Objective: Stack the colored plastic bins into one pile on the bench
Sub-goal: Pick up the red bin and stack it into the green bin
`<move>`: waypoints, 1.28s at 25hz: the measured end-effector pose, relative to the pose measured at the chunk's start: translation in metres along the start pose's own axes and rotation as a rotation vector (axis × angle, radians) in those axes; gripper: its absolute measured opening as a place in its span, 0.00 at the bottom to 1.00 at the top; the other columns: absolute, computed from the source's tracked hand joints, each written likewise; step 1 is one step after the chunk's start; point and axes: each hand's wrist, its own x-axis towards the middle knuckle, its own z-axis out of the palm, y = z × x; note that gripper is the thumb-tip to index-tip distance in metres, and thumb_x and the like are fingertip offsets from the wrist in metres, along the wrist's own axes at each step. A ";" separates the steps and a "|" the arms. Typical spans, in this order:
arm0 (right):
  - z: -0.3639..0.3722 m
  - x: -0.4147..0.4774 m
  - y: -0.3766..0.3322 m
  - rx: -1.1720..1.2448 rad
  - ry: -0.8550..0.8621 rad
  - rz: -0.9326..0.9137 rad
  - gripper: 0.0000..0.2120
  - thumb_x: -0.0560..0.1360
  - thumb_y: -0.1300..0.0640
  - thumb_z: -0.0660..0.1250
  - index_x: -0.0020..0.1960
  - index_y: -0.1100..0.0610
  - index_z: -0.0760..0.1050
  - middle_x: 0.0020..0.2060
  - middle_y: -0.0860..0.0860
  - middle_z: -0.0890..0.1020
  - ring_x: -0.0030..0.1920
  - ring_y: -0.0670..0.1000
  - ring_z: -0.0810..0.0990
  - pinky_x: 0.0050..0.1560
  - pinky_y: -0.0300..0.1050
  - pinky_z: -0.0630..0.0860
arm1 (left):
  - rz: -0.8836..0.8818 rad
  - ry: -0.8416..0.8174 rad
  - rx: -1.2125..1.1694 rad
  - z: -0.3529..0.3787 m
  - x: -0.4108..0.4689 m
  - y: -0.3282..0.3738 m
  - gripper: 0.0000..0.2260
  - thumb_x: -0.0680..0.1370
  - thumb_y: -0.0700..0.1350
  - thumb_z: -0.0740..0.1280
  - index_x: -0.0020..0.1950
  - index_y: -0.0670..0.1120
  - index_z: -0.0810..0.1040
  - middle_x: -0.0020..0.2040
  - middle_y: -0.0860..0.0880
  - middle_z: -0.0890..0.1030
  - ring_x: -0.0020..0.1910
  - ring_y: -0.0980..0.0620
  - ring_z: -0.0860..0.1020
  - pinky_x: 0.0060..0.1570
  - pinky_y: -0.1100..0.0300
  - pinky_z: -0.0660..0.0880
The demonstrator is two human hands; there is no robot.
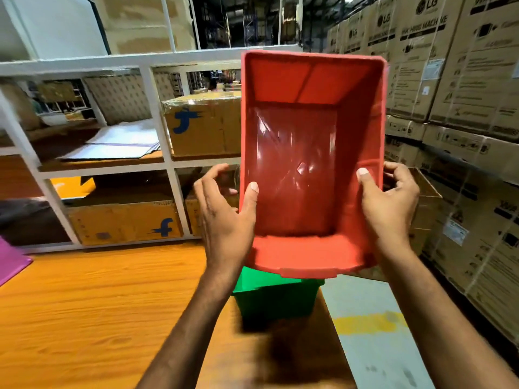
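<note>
**Currently: red bin (309, 164) held right over green bin (275, 299), not nested yet**

Red bin is off the desk (98, 304), tipped so its open mouth faces the person. Its long axis runs away from them, with the near short end lowest. Left hand (224, 220) and right hand (390, 203) grip the two long walls near that end, thumbs inside and fingers wrapped round the outside. Neither hand is nearer; it's a two-handed carry.

Green bin sits on the desk directly under the red bin's near end, by the desk's right edge. Its mouth is mostly hidden. My read: red needs levelling and squaring to green before it drops in.

Pink bin (11, 262) is at the far left, well apart. White shelf rack (157, 113) stands behind the desk, stacked cartons (463, 80) on the right, grey floor (370, 346) below.
</note>
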 end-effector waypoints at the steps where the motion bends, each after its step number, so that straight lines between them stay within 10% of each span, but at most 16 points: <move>1: 0.001 -0.002 0.005 0.014 -0.011 0.015 0.05 0.75 0.55 0.72 0.50 0.49 0.77 0.42 0.42 0.81 0.43 0.47 0.81 0.50 0.45 0.78 | -0.038 -0.058 -0.037 0.000 0.001 -0.001 0.20 0.79 0.51 0.71 0.69 0.49 0.73 0.64 0.50 0.73 0.60 0.57 0.75 0.58 0.70 0.73; 6: 0.006 0.001 0.010 0.207 -0.183 0.255 0.05 0.79 0.58 0.68 0.50 0.50 0.81 0.44 0.44 0.83 0.41 0.40 0.80 0.48 0.40 0.75 | -0.003 -0.178 -0.062 -0.007 0.011 -0.014 0.15 0.82 0.53 0.67 0.67 0.50 0.77 0.59 0.51 0.77 0.54 0.62 0.76 0.49 0.76 0.70; 10: 0.001 0.007 -0.005 0.357 -0.484 0.478 0.12 0.80 0.64 0.64 0.55 0.51 0.83 0.47 0.51 0.86 0.35 0.43 0.83 0.35 0.37 0.81 | -0.319 -0.290 -0.231 -0.015 0.026 -0.034 0.11 0.82 0.52 0.67 0.63 0.52 0.80 0.55 0.50 0.83 0.52 0.50 0.83 0.49 0.54 0.82; 14: 0.008 0.027 -0.017 0.378 -0.811 0.712 0.16 0.78 0.65 0.66 0.64 0.59 0.81 0.51 0.53 0.84 0.42 0.45 0.82 0.40 0.36 0.81 | -0.622 -0.303 -0.205 -0.024 0.060 -0.038 0.07 0.81 0.47 0.69 0.57 0.48 0.83 0.47 0.49 0.85 0.42 0.51 0.83 0.37 0.63 0.81; 19: 0.035 0.048 -0.017 0.349 -0.874 1.006 0.17 0.76 0.67 0.68 0.63 0.57 0.75 0.54 0.54 0.81 0.49 0.49 0.84 0.47 0.43 0.83 | -1.005 -0.546 -0.348 -0.034 0.087 -0.061 0.13 0.80 0.47 0.68 0.58 0.40 0.81 0.39 0.44 0.83 0.31 0.50 0.81 0.30 0.59 0.81; 27: 0.067 0.060 0.002 0.309 -0.913 0.995 0.19 0.73 0.69 0.66 0.62 0.58 0.70 0.53 0.55 0.81 0.48 0.50 0.83 0.50 0.45 0.82 | -1.119 -0.643 -0.403 -0.035 0.109 -0.104 0.06 0.75 0.46 0.74 0.45 0.45 0.81 0.33 0.52 0.76 0.33 0.60 0.67 0.36 0.69 0.67; 32: 0.078 0.061 0.025 0.211 -0.896 0.999 0.10 0.76 0.70 0.61 0.53 0.59 0.70 0.33 0.55 0.82 0.27 0.49 0.83 0.25 0.40 0.79 | -1.138 -0.622 -0.433 -0.018 0.102 -0.094 0.03 0.81 0.41 0.67 0.52 0.41 0.76 0.31 0.47 0.81 0.22 0.55 0.80 0.21 0.65 0.75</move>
